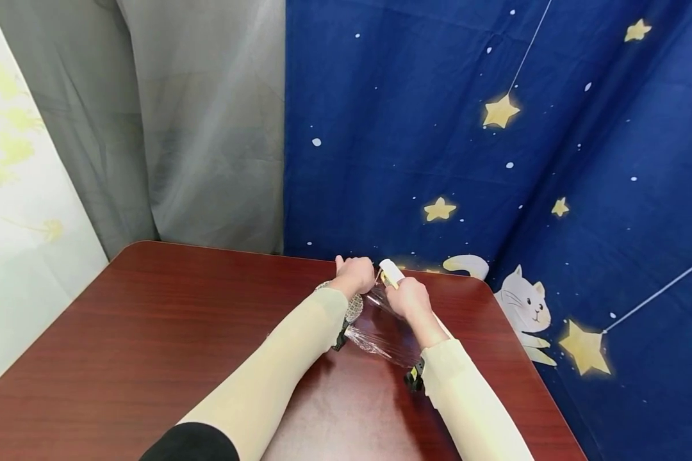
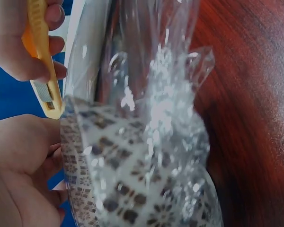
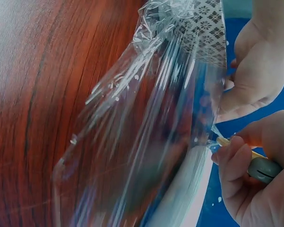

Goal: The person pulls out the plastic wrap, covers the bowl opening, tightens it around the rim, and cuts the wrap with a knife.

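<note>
My right hand (image 1: 408, 298) grips the cutter (image 2: 39, 35); whether my left hand (image 1: 354, 274) pinches the film (image 3: 132, 137), I cannot tell. I should cut slowly; film kept taut.

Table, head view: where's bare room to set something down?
Biggest: table left of the left sleeve, bordered by grey curtain and white panel. Smaller: between left sleeve and right sleeve, nearer than the plastic film; also a strip from right sleeve to right edge. Crowded: toward far edge, where left hand, right hand, yellow cutter, film and patterned item bunch.
</note>
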Demonstrator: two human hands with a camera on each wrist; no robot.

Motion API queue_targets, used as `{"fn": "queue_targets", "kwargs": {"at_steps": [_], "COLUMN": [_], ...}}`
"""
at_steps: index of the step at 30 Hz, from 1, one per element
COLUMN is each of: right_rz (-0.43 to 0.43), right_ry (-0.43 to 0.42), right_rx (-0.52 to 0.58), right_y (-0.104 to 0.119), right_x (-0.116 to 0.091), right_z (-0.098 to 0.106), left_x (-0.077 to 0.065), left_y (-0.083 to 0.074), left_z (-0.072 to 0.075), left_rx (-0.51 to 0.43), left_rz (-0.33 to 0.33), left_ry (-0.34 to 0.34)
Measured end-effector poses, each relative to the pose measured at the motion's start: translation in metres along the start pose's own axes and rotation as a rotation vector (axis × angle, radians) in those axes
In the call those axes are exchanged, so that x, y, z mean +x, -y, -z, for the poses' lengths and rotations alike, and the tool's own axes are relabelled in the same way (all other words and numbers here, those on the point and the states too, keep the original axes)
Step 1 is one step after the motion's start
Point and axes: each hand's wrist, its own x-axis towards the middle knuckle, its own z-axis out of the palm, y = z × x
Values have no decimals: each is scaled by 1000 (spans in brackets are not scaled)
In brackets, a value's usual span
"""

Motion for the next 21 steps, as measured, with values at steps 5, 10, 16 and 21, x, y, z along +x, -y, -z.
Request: {"fn": "queue_targets", "kwargs": {"at_steps": [5, 10, 16, 21], "right_rz": [-5, -20, -77, -68], "right_ry": [-13, -28, -1, -8], "right_rx": [29, 79, 141, 177], "right_y": [9, 24, 2, 25], "right_x": [-20, -42, -16, -48], "right_z": [20, 38, 11, 39], "left_x": [-4, 18, 6, 0], "left_y": [0, 5, -2, -5], "left_z": [3, -6, 4, 6], "left_rx": [33, 36, 34, 34], "left_rz": [-3, 7, 35, 42], "left_ry": [-3, 27, 42, 33]}}
